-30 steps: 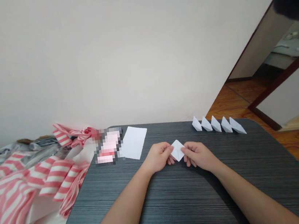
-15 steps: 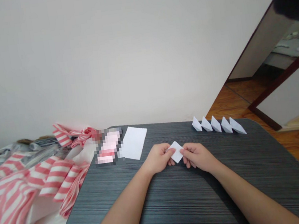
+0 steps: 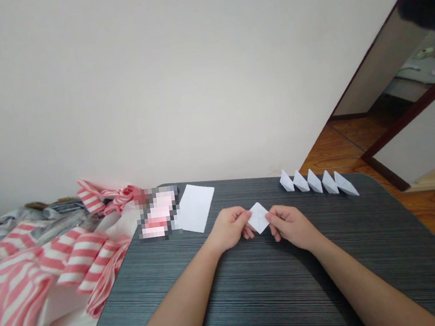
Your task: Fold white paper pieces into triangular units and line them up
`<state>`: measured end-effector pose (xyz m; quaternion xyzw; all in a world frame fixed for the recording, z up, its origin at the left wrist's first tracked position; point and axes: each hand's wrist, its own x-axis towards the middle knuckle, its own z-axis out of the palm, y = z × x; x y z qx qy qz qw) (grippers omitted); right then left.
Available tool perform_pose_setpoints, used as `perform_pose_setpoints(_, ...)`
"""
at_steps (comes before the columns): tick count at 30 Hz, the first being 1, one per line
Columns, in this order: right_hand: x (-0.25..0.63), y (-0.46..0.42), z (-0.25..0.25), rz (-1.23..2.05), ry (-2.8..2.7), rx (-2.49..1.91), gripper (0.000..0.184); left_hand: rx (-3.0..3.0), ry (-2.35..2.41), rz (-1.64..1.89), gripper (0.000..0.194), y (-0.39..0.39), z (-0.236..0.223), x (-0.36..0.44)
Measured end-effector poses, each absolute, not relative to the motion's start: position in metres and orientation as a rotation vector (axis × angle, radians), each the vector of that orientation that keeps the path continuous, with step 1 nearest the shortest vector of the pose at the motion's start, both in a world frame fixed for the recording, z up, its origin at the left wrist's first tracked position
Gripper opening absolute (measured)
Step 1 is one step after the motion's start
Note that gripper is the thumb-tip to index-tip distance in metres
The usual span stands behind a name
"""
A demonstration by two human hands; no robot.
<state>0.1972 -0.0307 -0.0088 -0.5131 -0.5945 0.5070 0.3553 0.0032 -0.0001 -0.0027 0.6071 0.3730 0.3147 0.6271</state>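
Left hand (image 3: pixel 232 229) and right hand (image 3: pixel 289 224) pinch a diamond (image 3: pixel 258 218), apparently part-folded, lower centre; five boats (image 3: pixel 314 182), lower right, look done

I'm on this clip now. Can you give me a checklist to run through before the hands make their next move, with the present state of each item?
1. Left hand pinching a side corner of the folded paper: ok.
2. Right hand pinching the opposite corner: ok.
3. Layers of the folded paper lined up: cannot tell, too small in view.
4. Row of five folded pieces apart from the right hand: ok.
5. White sheet lying on the table, apart from the left hand: ok.
6. Pixelated item beside the sheet identified: cannot tell, it is masked.
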Motion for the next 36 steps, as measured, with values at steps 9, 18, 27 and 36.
perform_pose_setpoints(9,0.199,-0.0305,-0.0065,1.329,-1.541,-1.295,0.034,1.412,0.863,0.75,0.04,0.0012,-0.004,0.0025)
perform_pose_setpoints(18,0.1976,-0.0308,-0.0101,1.354,-1.508,-1.14,0.033,1.357,0.827,0.758,0.037,0.0008,-0.0055,0.0041)
perform_pose_setpoints(27,0.1942,-0.0304,-0.0065,1.099,-1.659,-0.948,0.027,1.544,0.853,0.651,0.035,-0.0042,-0.0013,0.0035)
perform_pose_setpoints(36,0.1953,-0.0298,-0.0087,1.04,-1.67,-1.018,0.005,1.629,0.834,0.626,0.033,-0.0039,-0.0037,0.0039)
